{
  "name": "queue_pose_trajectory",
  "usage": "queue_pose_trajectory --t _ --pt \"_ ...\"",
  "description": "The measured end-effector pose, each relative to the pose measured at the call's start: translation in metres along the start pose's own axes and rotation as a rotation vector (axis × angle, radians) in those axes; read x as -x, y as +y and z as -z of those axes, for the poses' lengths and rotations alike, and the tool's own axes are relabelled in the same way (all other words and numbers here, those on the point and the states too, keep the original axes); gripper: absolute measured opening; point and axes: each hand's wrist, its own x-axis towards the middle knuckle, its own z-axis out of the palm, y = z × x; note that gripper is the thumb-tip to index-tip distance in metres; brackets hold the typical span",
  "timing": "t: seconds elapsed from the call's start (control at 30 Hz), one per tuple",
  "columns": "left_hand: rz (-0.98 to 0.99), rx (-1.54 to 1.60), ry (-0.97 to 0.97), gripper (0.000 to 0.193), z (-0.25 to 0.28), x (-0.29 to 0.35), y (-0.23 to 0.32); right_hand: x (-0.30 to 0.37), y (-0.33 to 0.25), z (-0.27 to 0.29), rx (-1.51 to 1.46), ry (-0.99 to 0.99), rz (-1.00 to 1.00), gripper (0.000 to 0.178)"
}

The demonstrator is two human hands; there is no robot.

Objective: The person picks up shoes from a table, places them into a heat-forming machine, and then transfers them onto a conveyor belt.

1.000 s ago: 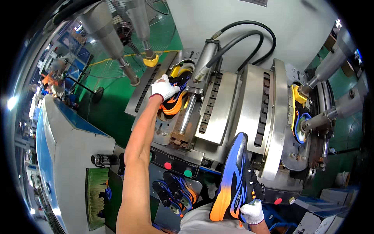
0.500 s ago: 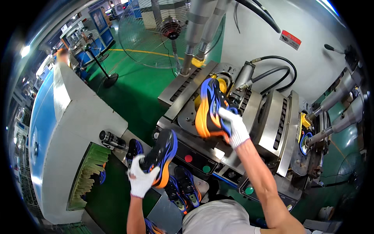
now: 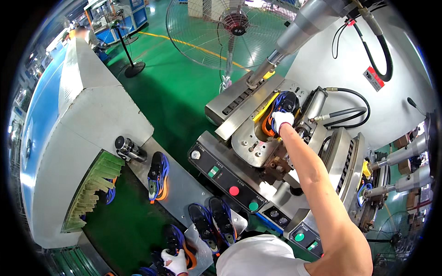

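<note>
In the upper middle, a black, blue and orange sports shoe (image 3: 286, 102) sits in the press's metal cradle (image 3: 246, 146), between yellow pads. My right hand (image 3: 282, 120), in a white knit glove, is closed on one end of it. At the lower edge my gloved left hand (image 3: 175, 262) grips another such shoe (image 3: 175, 240), low beside the metal shelf; its fingertips are partly hidden. Two matching shoes stand side by side near my body, the nearer to me being a black shoe (image 3: 223, 220). One more shoe (image 3: 159, 175) rests farther along the shelf.
A control panel (image 3: 225, 177) with buttons fronts the press. Thick metal cylinders (image 3: 304, 34) slant over it. On the left stands a grey machine housing (image 3: 103, 115) with a green strip curtain (image 3: 92, 195); a dark bottle (image 3: 129, 148) is beside it. Behind is a large fan (image 3: 235, 27).
My right hand has taken its shoe away from me, down into the press cradle. My left hand has moved down toward me with a shoe. The view has shifted.
</note>
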Motion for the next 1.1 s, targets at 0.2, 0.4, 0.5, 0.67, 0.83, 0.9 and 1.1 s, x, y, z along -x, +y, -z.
queue_pose_trajectory --t 0.2,0.4,0.5,0.67,0.83,0.9,1.1 --pt "-0.199 0.263 0.005 0.058 -0.048 0.022 0.029 -0.075 0.051 0.009 0.075 0.043 0.039 0.035" --pt "-0.12 0.483 -0.006 0.075 -0.055 0.032 0.007 0.026 0.015 -0.015 0.073 0.074 -0.116 0.041" --pt "-0.007 0.409 -0.09 0.084 -0.07 0.049 -0.013 -0.022 0.018 0.0 0.113 0.1 -0.051 0.039" --pt "0.12 0.212 -0.077 0.078 -0.06 0.055 -0.012 0.002 -0.01 -0.01 0.873 -0.152 0.61 0.031" --pt "-0.12 0.351 -0.095 0.09 -0.08 0.02 -0.013 -0.097 0.039 0.043 -0.081 -0.785 0.374 0.028" --pt "-0.2 0.247 -0.056 0.087 -0.095 0.009 0.007 -0.138 0.069 0.074 -0.599 -0.725 0.123 0.028" --pt "-0.08 0.536 -0.178 0.068 -0.08 0.027 -0.055 0.293 0.077 0.102 -0.206 -0.381 0.89 0.086"
